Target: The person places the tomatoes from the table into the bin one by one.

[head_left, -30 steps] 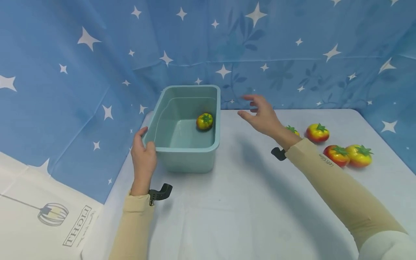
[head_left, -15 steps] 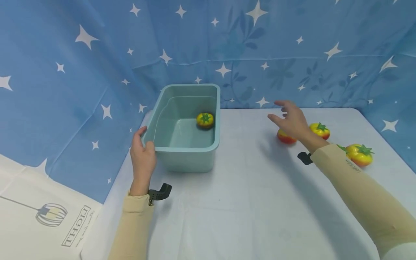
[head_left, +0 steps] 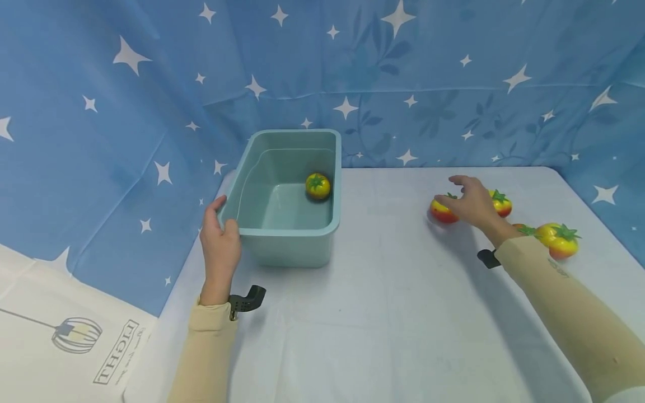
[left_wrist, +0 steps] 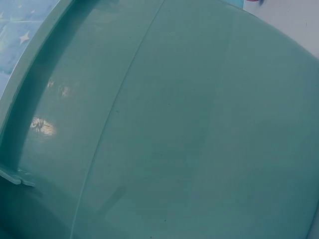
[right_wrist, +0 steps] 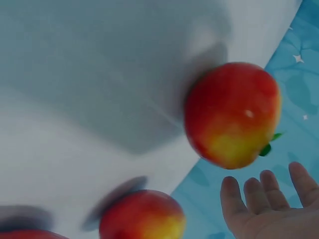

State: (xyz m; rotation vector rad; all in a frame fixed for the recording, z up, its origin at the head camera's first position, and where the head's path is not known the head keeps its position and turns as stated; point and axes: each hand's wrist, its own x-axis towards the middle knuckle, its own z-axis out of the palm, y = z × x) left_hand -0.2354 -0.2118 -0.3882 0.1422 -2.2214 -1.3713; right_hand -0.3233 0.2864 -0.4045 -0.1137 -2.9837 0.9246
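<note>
In the head view my left hand (head_left: 220, 246) grips the near left corner of a blue-green plastic bin (head_left: 287, 232), thumb curled over its rim. The bin's outer wall (left_wrist: 174, 124) fills most of the left wrist view. One yellow-red toy tomato (head_left: 318, 187) with green leaves lies inside the bin. My right hand (head_left: 476, 204) hovers at another toy tomato (head_left: 441, 210) on the table, thumb and fingers spread over its top. The right wrist view has this tomato (right_wrist: 232, 117) with the spread fingertips (right_wrist: 230, 186) just beside its leafy end.
Several more toy tomatoes lie right of my right hand, one tomato (head_left: 502, 206) behind it and another tomato (head_left: 559, 242) farther right. A white cloth covers the table (head_left: 353, 324). A blue star-print curtain (head_left: 383, 101) hangs behind, and a beige printed cloth (head_left: 60, 313) lies at left.
My right hand has moved from near the bin to the right and down to the nearest table tomato. The left hand has kept its grip on the bin.
</note>
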